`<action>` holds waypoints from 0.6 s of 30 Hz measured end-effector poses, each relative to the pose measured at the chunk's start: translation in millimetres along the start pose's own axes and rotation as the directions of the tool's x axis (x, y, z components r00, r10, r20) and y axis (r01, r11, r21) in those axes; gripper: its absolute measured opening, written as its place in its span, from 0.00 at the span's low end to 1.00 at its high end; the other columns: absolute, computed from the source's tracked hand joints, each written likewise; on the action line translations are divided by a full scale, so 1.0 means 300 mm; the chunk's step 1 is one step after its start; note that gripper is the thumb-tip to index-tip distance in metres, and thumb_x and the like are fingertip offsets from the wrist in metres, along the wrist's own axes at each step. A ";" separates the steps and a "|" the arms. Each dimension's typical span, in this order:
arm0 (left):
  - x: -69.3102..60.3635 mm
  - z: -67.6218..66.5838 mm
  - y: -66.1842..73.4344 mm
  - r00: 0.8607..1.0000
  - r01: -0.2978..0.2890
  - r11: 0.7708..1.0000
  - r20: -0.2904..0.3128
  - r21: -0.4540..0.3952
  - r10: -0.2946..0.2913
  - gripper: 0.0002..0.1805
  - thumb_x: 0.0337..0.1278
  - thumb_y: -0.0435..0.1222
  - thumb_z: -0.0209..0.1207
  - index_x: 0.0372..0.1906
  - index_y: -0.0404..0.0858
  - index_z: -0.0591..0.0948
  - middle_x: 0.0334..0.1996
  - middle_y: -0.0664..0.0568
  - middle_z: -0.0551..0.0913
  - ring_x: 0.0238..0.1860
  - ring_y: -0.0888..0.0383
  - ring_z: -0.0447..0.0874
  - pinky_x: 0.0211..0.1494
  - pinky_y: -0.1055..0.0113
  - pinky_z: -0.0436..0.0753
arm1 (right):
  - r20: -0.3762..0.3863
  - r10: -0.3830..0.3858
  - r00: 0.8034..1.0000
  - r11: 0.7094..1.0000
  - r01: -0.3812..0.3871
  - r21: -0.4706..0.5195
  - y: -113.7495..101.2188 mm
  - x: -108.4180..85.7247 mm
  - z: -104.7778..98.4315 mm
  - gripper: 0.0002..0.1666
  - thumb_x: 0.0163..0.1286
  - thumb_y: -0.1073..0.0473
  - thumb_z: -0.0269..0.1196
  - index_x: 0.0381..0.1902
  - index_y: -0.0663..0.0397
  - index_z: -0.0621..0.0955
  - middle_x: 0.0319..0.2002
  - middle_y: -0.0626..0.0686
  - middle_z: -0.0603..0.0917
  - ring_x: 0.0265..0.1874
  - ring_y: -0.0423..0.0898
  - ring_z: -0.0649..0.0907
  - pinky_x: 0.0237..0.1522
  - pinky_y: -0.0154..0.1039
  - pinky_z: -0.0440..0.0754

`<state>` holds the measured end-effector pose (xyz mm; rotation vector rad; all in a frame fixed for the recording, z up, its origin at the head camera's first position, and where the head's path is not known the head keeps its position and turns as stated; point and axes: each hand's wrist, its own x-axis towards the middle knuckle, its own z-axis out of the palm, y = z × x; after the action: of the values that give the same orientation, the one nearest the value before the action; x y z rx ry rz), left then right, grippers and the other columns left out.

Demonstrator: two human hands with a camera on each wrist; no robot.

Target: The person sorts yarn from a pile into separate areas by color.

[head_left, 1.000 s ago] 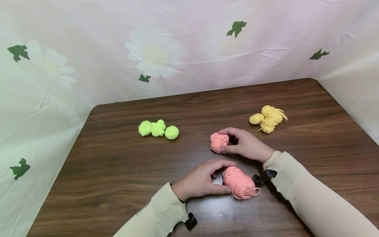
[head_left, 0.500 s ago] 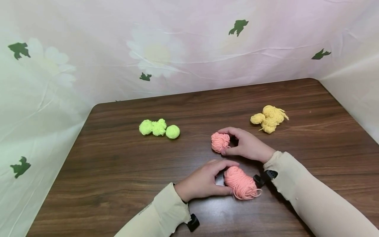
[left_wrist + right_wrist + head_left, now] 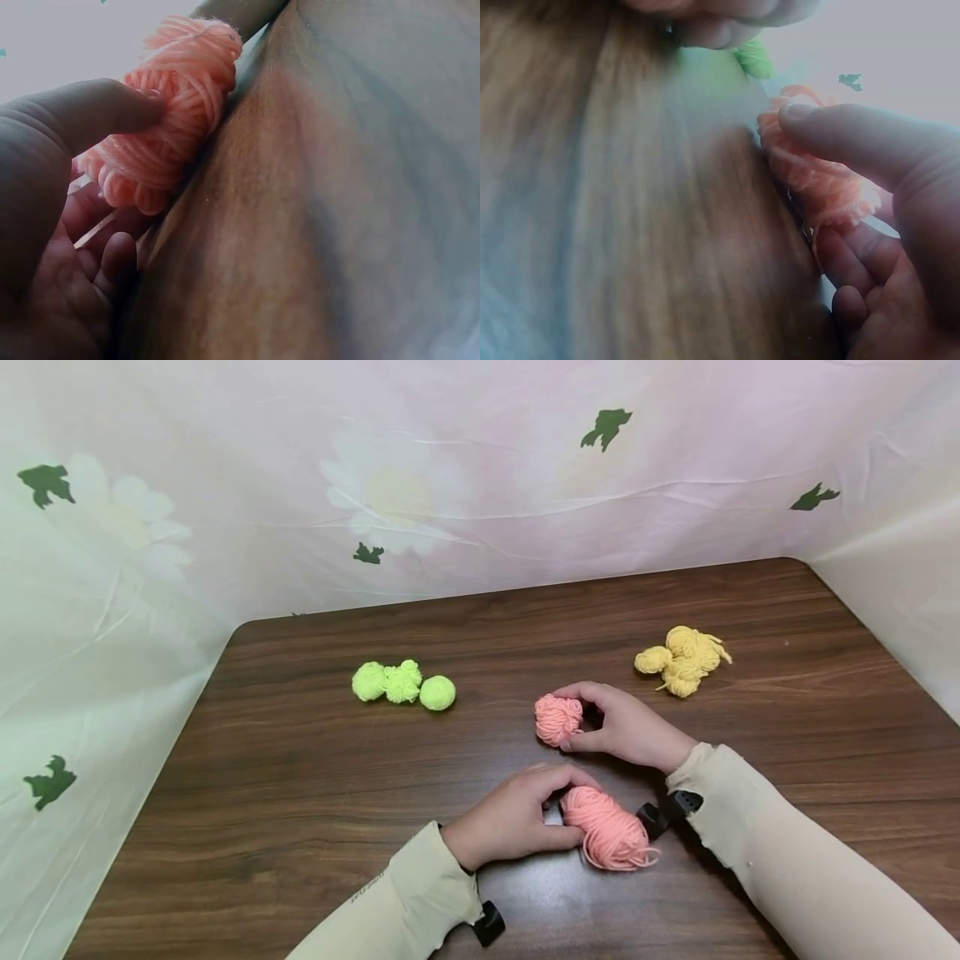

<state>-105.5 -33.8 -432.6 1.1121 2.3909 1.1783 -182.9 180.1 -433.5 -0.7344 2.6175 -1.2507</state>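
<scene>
In the head view my left hand holds a larger oblong pink yarn ball between thumb and fingers, low over the table. The left wrist view shows the thumb pressed on the strands of this pink yarn ball. Farther from me, my right hand pinches a smaller round pink yarn ball at its right side. In the right wrist view the thumb lies over the smaller pink yarn ball, the other fingers curling beneath it.
Several bright green yarn balls lie in a row at the back left of the brown wooden table. A cluster of yellow yarn balls sits at the back right. Floral cloth hangs behind the table and at both sides.
My left hand has closed in on the larger pink yarn ball, which has shifted slightly toward me and tilted. My right hand and the smaller ball have hardly moved.
</scene>
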 end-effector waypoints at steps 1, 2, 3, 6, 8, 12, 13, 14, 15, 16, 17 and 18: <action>0.000 0.000 0.000 1.000 0.000 1.000 -0.001 -0.006 0.000 0.24 0.51 0.35 0.72 0.55 0.46 0.81 0.52 0.58 0.82 0.55 0.70 0.75 0.62 0.75 0.70 | 0.001 0.000 1.000 1.000 0.000 -0.001 0.000 0.000 -0.001 0.37 0.55 0.53 0.79 0.62 0.50 0.79 0.55 0.50 0.83 0.57 0.49 0.79 0.61 0.51 0.72; -0.001 0.001 0.000 1.000 0.000 1.000 -0.002 -0.012 0.000 0.23 0.52 0.35 0.72 0.55 0.45 0.81 0.52 0.58 0.82 0.55 0.70 0.75 0.62 0.75 0.70 | 0.003 0.003 1.000 1.000 -0.003 0.000 -0.001 0.000 -0.001 0.37 0.55 0.53 0.79 0.62 0.49 0.79 0.56 0.50 0.83 0.57 0.48 0.79 0.61 0.50 0.72; -0.001 0.001 0.001 1.000 0.000 1.000 -0.004 -0.019 0.000 0.23 0.52 0.35 0.72 0.54 0.45 0.81 0.51 0.58 0.82 0.55 0.70 0.75 0.62 0.75 0.70 | 0.004 0.006 1.000 1.000 -0.006 -0.001 -0.001 0.000 -0.002 0.37 0.54 0.53 0.79 0.62 0.49 0.79 0.56 0.50 0.83 0.57 0.48 0.78 0.62 0.50 0.72; -0.003 0.001 0.002 1.000 -0.003 0.999 -0.007 -0.041 0.003 0.22 0.53 0.34 0.71 0.54 0.45 0.81 0.51 0.58 0.83 0.54 0.72 0.75 0.62 0.75 0.71 | 0.007 0.009 1.000 1.000 -0.009 0.002 -0.003 0.000 -0.004 0.37 0.55 0.53 0.79 0.62 0.49 0.79 0.56 0.49 0.83 0.58 0.48 0.78 0.62 0.50 0.72; -0.004 0.001 0.004 1.000 -0.002 0.998 -0.009 -0.059 0.002 0.21 0.53 0.34 0.71 0.53 0.44 0.81 0.51 0.58 0.83 0.53 0.72 0.75 0.61 0.75 0.72 | 0.009 0.013 1.000 1.000 -0.013 0.000 -0.003 0.000 -0.004 0.37 0.55 0.53 0.79 0.62 0.49 0.79 0.56 0.49 0.83 0.58 0.48 0.78 0.62 0.50 0.72; -0.007 -0.004 0.011 1.000 0.011 0.995 -0.015 -0.095 -0.012 0.21 0.54 0.34 0.71 0.54 0.45 0.81 0.50 0.59 0.83 0.51 0.72 0.76 0.60 0.73 0.74 | 0.009 0.015 1.000 1.000 -0.015 -0.005 -0.003 0.000 -0.004 0.37 0.55 0.52 0.79 0.62 0.49 0.79 0.57 0.50 0.83 0.59 0.48 0.78 0.62 0.50 0.71; -0.007 -0.006 0.012 1.000 0.012 0.995 -0.018 -0.104 -0.014 0.21 0.54 0.34 0.71 0.54 0.45 0.81 0.50 0.59 0.83 0.50 0.72 0.76 0.59 0.73 0.74 | 0.009 0.014 1.000 1.000 -0.014 -0.007 -0.002 0.000 -0.004 0.37 0.55 0.52 0.79 0.62 0.48 0.79 0.57 0.50 0.83 0.59 0.48 0.78 0.62 0.50 0.71; -0.007 -0.007 0.014 1.000 0.015 0.993 -0.021 -0.114 -0.018 0.21 0.54 0.33 0.71 0.54 0.45 0.81 0.50 0.59 0.83 0.50 0.72 0.76 0.59 0.73 0.74 | 0.008 0.011 1.000 1.000 -0.011 -0.008 -0.001 0.000 -0.003 0.36 0.55 0.52 0.79 0.62 0.48 0.79 0.57 0.50 0.83 0.59 0.48 0.78 0.62 0.50 0.72; -0.008 -0.008 0.014 1.000 0.016 0.993 -0.025 -0.121 -0.019 0.21 0.54 0.33 0.70 0.54 0.45 0.81 0.49 0.59 0.83 0.50 0.72 0.76 0.59 0.73 0.74 | 0.006 0.008 1.000 1.000 -0.008 -0.008 0.000 0.000 -0.003 0.36 0.55 0.52 0.79 0.62 0.49 0.79 0.57 0.50 0.83 0.58 0.48 0.78 0.62 0.50 0.72; -0.009 -0.010 0.015 0.999 0.013 0.992 -0.029 -0.127 -0.017 0.21 0.54 0.33 0.70 0.54 0.45 0.81 0.49 0.59 0.83 0.49 0.71 0.76 0.58 0.73 0.75 | 0.005 0.005 1.000 1.000 -0.005 -0.008 0.001 0.000 -0.002 0.36 0.55 0.52 0.78 0.62 0.49 0.79 0.56 0.50 0.83 0.58 0.49 0.78 0.62 0.50 0.72; -0.009 -0.011 0.014 0.999 0.012 0.991 -0.034 -0.137 -0.016 0.21 0.54 0.32 0.70 0.54 0.44 0.81 0.49 0.59 0.83 0.49 0.71 0.76 0.57 0.73 0.75 | 0.003 0.001 1.000 1.000 -0.001 -0.006 0.002 -0.001 -0.002 0.36 0.56 0.52 0.78 0.62 0.49 0.79 0.56 0.50 0.83 0.58 0.49 0.78 0.62 0.51 0.72; -0.009 -0.013 0.014 0.999 0.011 0.990 -0.039 -0.144 -0.017 0.21 0.54 0.32 0.69 0.54 0.45 0.81 0.49 0.59 0.83 0.48 0.71 0.76 0.56 0.73 0.75 | 0.002 -0.004 1.000 1.000 0.004 -0.005 0.003 -0.001 -0.002 0.36 0.56 0.52 0.78 0.62 0.49 0.79 0.56 0.50 0.83 0.58 0.49 0.79 0.62 0.51 0.72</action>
<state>-103.5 -36.3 -427.1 1.0340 2.2971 1.3560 -183.1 181.0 -433.8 -0.7410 2.6197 -1.2443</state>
